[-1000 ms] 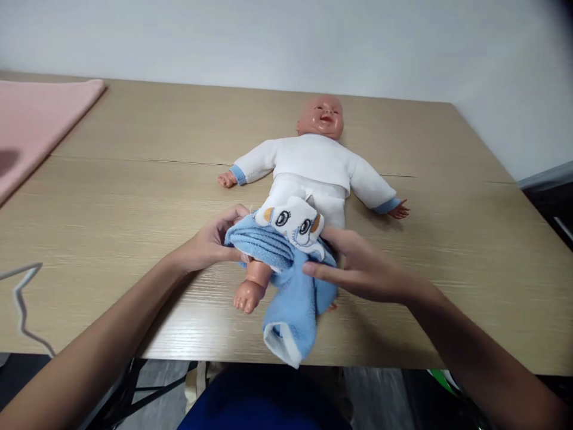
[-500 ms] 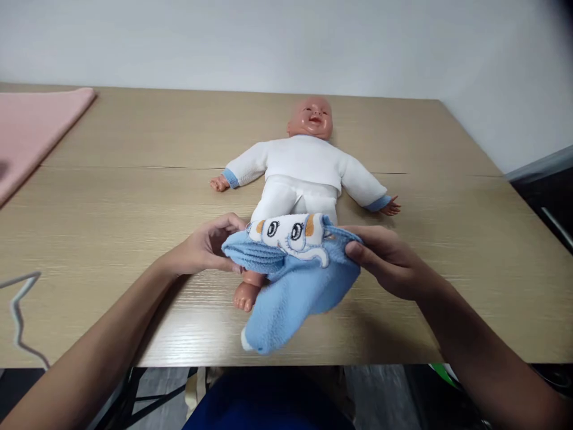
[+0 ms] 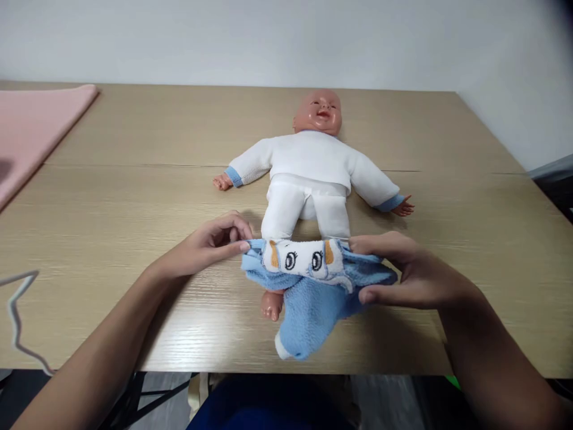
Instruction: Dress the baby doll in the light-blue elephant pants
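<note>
You're pinching blue pants [image 3: 308, 316] with left hand [image 3: 217, 243], clasping far side with right hand [image 3: 414, 270]; doll's torso [image 3: 310, 158] lying beyond grip.

Flat pink cloth [image 3: 38, 131], kinked white cord [image 3: 16, 319]: cut off by left edge. Blue fleece garment with white face panel [image 3: 311, 307] mostly hides lower legs of plastic-headed, white-clad doll [image 3: 311, 156]. Right hand [image 3: 418, 280]: some fingertips behind garment.

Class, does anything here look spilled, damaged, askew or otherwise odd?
Nothing looks spilled or damaged. The fleecy blue garment with embroidered eyes looks askew: bunched, not flat, at the legs of the plastic-headed doll in white, between the left hand and right hand.
</note>
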Available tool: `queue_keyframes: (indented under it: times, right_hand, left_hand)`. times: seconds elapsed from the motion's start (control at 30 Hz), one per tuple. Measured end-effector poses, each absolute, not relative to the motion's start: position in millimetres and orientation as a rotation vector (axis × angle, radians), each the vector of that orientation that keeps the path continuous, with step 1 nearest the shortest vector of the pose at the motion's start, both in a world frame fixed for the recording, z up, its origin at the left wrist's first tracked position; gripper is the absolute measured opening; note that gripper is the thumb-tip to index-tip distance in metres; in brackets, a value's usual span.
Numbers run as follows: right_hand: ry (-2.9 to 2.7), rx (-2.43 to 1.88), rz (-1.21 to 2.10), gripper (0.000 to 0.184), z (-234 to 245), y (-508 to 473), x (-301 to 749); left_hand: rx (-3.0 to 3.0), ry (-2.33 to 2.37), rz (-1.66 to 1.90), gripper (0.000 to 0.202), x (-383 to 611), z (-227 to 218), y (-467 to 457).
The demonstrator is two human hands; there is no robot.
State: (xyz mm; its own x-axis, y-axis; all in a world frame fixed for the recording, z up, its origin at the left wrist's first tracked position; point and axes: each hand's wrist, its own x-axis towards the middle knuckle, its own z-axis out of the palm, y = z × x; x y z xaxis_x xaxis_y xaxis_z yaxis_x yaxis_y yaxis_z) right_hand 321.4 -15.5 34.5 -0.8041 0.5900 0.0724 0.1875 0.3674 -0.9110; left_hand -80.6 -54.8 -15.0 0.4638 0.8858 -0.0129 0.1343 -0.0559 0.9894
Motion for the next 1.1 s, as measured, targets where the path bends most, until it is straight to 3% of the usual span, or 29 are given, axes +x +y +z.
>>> queue_keyframes:
  times: [0.17, 0.23, 0.33, 0.47, 0.6, 0.8, 1.0, 1.1]
  right_hand:
    - [-2.272, -0.619, 1.241, 0.015, 40.7, -20.3, 313.6]
    - [-2.197, -0.678, 1.222, 0.011, 37.1, -22.8, 310.6]
    - [-2.105, -0.748, 1.195, 0.015, 29.9, -27.2, 308.1]
    - [-2.069, -0.79, 1.216, 0.021, 31.2, -31.1, 307.7]
    - [-2.084, -0.841, 1.362, 0.029, 40.2, -29.2, 311.3]
    - [-2.134, -0.696, 1.822, 0.038, 33.6, -25.9, 311.8]
    - [-2.006, -0.601, 1.631, 0.021, 27.3, -22.0, 307.2]
    - [-1.871, -0.611, 1.783, 0.022, 25.1, -24.4, 306.0]
  left_hand:
    - [1.676, 0.956, 0.93, 0.015, -68.3, 2.1, -59.3]
    - [1.798, 0.981, 0.999, 0.034, -49.8, 18.0, -59.3]
    - [1.889, 0.882, 0.784, 0.075, -11.9, 46.2, -51.2]
    - [1.696, 0.696, 0.334, 0.05, 29.1, 65.4, -25.6]
    - [1.478, 0.547, 0.252, 0.032, 35.7, 52.5, -4.1]
    - [1.426, 0.502, 0.128, 0.042, 19.2, 34.0, 2.7]
    - [1.525, 0.36, 0.124, 0.037, 19.7, 31.4, 9.2]
    - [1.524, 0.341, 0.102, 0.024, 19.4, 26.4, 13.6]
